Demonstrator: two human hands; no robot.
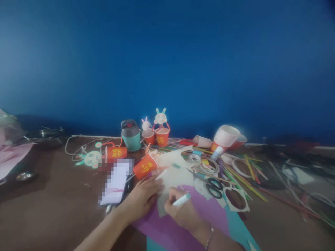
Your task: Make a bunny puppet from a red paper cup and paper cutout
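Note:
Gripped in my right hand is a white marker with a light teal end, slanting up to the right. Its writing tip is hidden behind my fingers. My left hand lies flat at the left edge of a white paper sheet, fingers stretched toward it and touching it. Beneath the hands is a purple sheet over a teal sheet. A tipped orange paper cup with yellow lettering lies just beyond my left fingertips. Black-handled scissors rest right of the white sheet.
A phone lies left of my left hand. Farther back stand a teal flask, a cup with a rabbit figure and stacked white cups. Coloured pipe cleaners and tape rolls spread to the right.

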